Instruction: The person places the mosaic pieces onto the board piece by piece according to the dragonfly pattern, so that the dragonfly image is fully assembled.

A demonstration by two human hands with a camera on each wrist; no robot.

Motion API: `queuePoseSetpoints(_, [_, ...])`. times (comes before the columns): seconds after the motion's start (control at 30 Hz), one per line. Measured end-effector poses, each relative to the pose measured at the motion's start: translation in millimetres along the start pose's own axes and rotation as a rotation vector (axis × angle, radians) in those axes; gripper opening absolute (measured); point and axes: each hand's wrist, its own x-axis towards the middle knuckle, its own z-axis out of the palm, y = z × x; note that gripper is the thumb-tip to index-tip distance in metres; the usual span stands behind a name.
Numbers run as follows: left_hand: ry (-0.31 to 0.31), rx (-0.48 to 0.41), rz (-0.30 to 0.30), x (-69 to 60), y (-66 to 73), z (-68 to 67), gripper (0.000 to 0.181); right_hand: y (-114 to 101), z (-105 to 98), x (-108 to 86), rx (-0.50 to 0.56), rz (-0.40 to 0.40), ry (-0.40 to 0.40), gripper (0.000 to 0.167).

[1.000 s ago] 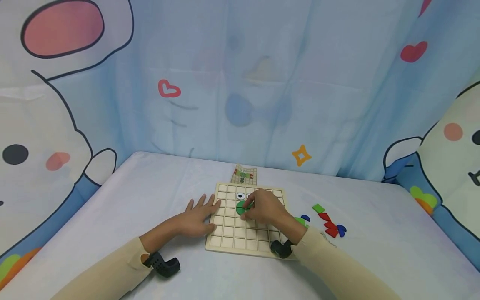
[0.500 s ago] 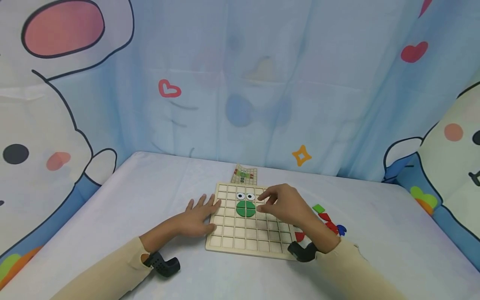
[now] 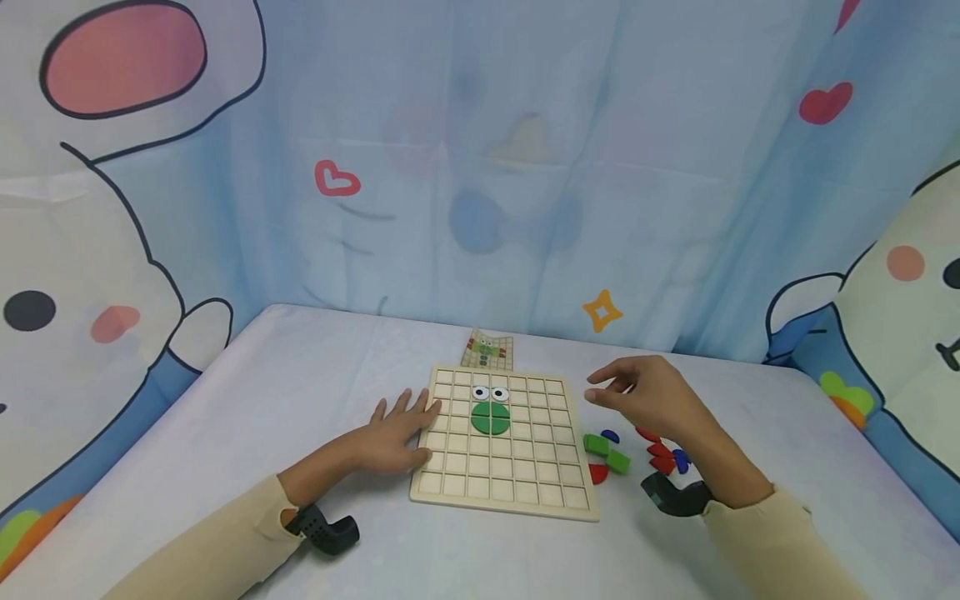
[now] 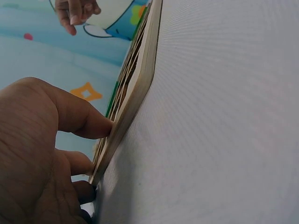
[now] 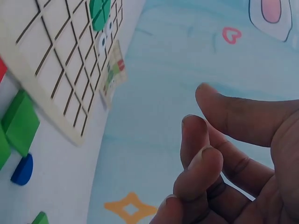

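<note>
A wooden grid board (image 3: 465,487) lies on the table, with two eye pieces (image 3: 490,392) above a green disc made of quarter pieces (image 3: 491,418). My left hand (image 3: 393,437) rests on the board's left edge, fingers spread; the left wrist view shows thumb and fingertips touching the wooden rim (image 4: 135,100). Raised over the table to the right of the board, my right hand (image 3: 651,398) has loosely bent fingers. In the right wrist view, a gap shows between its thumb (image 5: 233,114) and fingers, with nothing held there.
Green blocks (image 3: 607,453), a red piece (image 3: 597,473) and a blue half-round (image 3: 611,436) lie right of the board. Farther right are red pieces (image 3: 662,457) and blue pieces (image 3: 681,461). A small pattern card (image 3: 487,350) lies behind the board; a curtain hangs beyond.
My right hand has drawn back from the green disc, lifting away to the right past the board's edge. The completed disc and both eyes are uncovered. My left hand has stayed put.
</note>
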Motion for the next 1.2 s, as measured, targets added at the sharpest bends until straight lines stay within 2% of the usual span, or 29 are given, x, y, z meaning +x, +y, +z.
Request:
queuePoseSetpoints(0.17, [0.002, -0.005, 0.006, 0.0, -2.1, 2.0, 0.07, 14.0, 1.5, 0.7, 0.023, 0.007, -0.062, 0.037])
queuePoseSetpoints(0.33, [0.005, -0.01, -0.002, 0.5, -3.2, 2.6, 0.071, 29.1, 10.2, 3.8, 0.029, -0.079, -0.15, 0.035])
queuePoseSetpoints(0.47, [0.008, -0.009, 0.004, 1.3, -3.5, 2.7, 0.071, 40.7, 17.1, 4.7, 0.013, -0.103, -0.194, 0.034])
queuePoseSetpoints(0.7, [0.005, -0.011, 0.009, 2.0, -1.9, 2.6, 0.071, 53.0, 24.7, 0.3, -0.019, -0.069, -0.243, 0.037])
queuePoseSetpoints(0.97, [0.012, 0.0, 0.007, 1.6, -2.9, 3.4, 0.071, 54.9, 33.9, 0.9, -0.015, 0.038, -0.241, 0.04])
queuePoseSetpoints(1.2, [0.012, 0.001, 0.007, 1.6, -3.8, 2.8, 0.071, 55.3, 38.4, 1.9, -0.029, 0.032, -0.242, 0.039])
